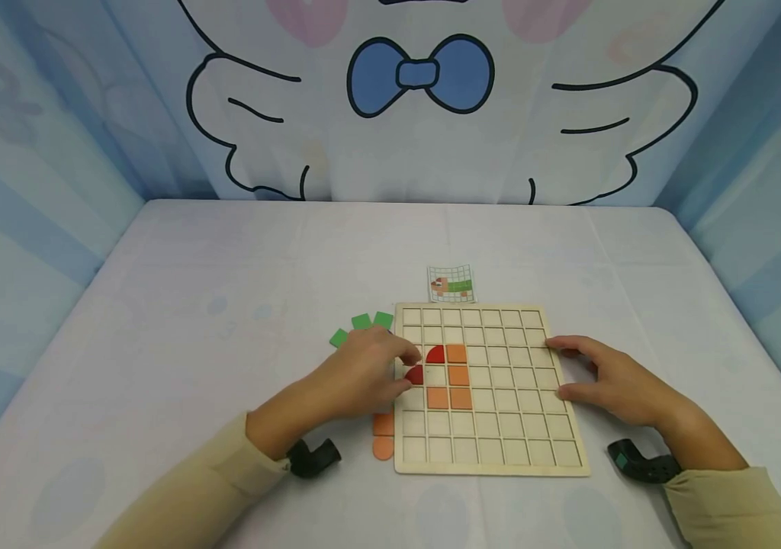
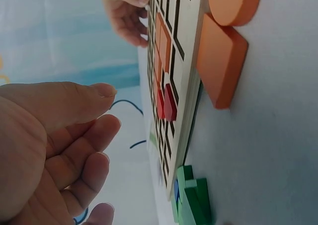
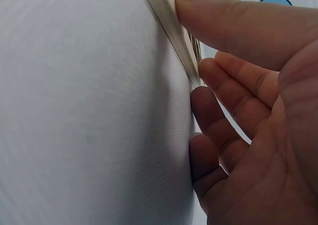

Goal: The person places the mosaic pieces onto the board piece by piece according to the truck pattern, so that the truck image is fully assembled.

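Observation:
A wooden grid board (image 1: pixel 500 444) lies on the table. My left hand (image 1: pixel 363 374) hovers over its left edge, fingertips close to a red quarter-round tile (image 1: pixel 415 375). In the left wrist view there is a gap between its thumb (image 2: pixel 74 102) and fingers, with nothing held. A second red tile (image 1: pixel 435 354) lies one row further back, beside an orange square tile (image 1: pixel 457 354). Several orange squares sit in cells of the board. My right hand (image 1: pixel 627 385) rests thumb and fingertips on the board's right edge, the thumb (image 3: pixel 223 24) on top in the right wrist view.
Green tiles (image 1: pixel 361 322) lie left of the board's back corner, partly behind my left hand. An orange rounded tile (image 1: pixel 383 448) and an orange tile (image 1: pixel 383 425) lie along the left edge. A small pattern card (image 1: pixel 451 284) sits behind the board.

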Available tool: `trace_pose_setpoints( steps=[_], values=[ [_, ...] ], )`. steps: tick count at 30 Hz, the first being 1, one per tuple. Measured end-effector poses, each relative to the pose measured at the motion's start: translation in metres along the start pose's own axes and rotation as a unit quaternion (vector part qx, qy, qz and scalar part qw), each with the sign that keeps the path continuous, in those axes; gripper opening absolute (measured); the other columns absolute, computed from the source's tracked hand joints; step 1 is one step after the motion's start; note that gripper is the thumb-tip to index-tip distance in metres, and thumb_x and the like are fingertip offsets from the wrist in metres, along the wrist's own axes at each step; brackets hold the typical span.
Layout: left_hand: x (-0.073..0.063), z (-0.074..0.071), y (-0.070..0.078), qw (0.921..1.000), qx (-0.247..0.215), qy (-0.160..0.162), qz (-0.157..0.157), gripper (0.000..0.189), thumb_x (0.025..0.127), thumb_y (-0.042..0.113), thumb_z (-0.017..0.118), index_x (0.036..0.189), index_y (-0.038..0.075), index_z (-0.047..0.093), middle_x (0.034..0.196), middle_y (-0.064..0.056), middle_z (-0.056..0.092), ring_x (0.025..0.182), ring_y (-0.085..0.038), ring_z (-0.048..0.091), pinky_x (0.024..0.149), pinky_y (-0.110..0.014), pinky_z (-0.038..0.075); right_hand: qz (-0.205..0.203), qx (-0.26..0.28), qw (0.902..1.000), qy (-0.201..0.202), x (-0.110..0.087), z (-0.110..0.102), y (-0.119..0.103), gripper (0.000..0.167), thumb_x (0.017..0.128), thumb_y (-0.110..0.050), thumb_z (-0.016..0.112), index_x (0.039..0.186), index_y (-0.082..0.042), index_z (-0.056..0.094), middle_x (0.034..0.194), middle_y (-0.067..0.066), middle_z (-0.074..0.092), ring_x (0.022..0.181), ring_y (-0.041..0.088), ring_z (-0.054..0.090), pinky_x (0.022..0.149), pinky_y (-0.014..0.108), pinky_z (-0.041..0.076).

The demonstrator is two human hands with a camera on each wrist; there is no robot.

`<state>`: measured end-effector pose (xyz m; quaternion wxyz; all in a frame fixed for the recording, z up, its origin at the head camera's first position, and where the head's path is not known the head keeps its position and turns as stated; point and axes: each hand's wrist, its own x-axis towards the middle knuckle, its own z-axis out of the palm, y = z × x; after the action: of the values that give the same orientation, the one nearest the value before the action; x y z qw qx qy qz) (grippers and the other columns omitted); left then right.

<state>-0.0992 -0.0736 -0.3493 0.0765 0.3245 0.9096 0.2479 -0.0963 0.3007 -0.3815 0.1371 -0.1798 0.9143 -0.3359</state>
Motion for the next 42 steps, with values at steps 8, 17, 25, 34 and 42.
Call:
trace_pose_setpoints(
  steps=[8, 17, 25, 34, 42],
  values=[
    [-0.003, -0.004, -0.006, 0.9998, 0.004, 0.004, -0.018, 0.028, 0.085, 0.013, 0.079, 0.112, 0.008, 0.072, 0.106, 0.002, 0.071, 0.100, -0.019, 0.058, 0.092, -0.041, 0.043, 0.000, 0.001, 1.0000, 0.000, 0.000, -0.002, -0.001, 0.066, 0.088, -0.021, 0.078, 0.144, -0.003, 0.047, 0.143, 0.022, 0.047, 0.131, 0.042, 0.041, 0.100, 0.064, 0.034],
    [-0.009, -0.006, -0.013, 0.9989, 0.001, 0.020, -0.043, 0.026, 0.085, 0.013, 0.079, 0.110, 0.008, 0.072, 0.104, 0.002, 0.071, 0.098, -0.018, 0.057, 0.090, -0.039, 0.045, 0.007, 0.003, 1.0000, -0.003, 0.000, 0.000, -0.004, 0.067, 0.088, -0.021, 0.078, 0.144, -0.003, 0.047, 0.144, 0.023, 0.046, 0.132, 0.044, 0.040, 0.101, 0.066, 0.033],
    [-0.016, -0.006, -0.023, 0.9922, -0.008, 0.005, -0.124, 0.029, 0.085, 0.018, 0.081, 0.112, 0.012, 0.073, 0.103, 0.004, 0.067, 0.098, -0.017, 0.054, 0.084, -0.034, 0.047, 0.004, 0.001, 1.0000, -0.004, -0.001, -0.001, -0.005, 0.066, 0.088, -0.021, 0.078, 0.144, -0.003, 0.047, 0.144, 0.023, 0.046, 0.132, 0.045, 0.040, 0.101, 0.066, 0.033],
    [-0.021, -0.006, -0.032, 0.9929, 0.013, 0.009, -0.118, 0.035, 0.083, 0.015, 0.082, 0.116, 0.011, 0.073, 0.108, 0.003, 0.070, 0.101, -0.019, 0.056, 0.086, -0.036, 0.048, 0.000, 0.002, 1.0000, -0.003, -0.001, 0.000, -0.004, 0.066, 0.089, -0.021, 0.077, 0.144, -0.002, 0.047, 0.144, 0.023, 0.046, 0.132, 0.045, 0.040, 0.101, 0.066, 0.033],
    [-0.033, -0.005, -0.025, 0.9938, -0.005, -0.023, -0.109, 0.039, 0.082, 0.017, 0.083, 0.119, 0.012, 0.072, 0.088, 0.008, 0.061, 0.085, -0.013, 0.048, 0.071, -0.030, 0.044, 0.003, 0.001, 1.0000, -0.003, 0.000, 0.000, -0.004, 0.067, 0.088, -0.022, 0.078, 0.144, -0.003, 0.047, 0.144, 0.023, 0.046, 0.132, 0.044, 0.040, 0.101, 0.066, 0.034]
  ],
)
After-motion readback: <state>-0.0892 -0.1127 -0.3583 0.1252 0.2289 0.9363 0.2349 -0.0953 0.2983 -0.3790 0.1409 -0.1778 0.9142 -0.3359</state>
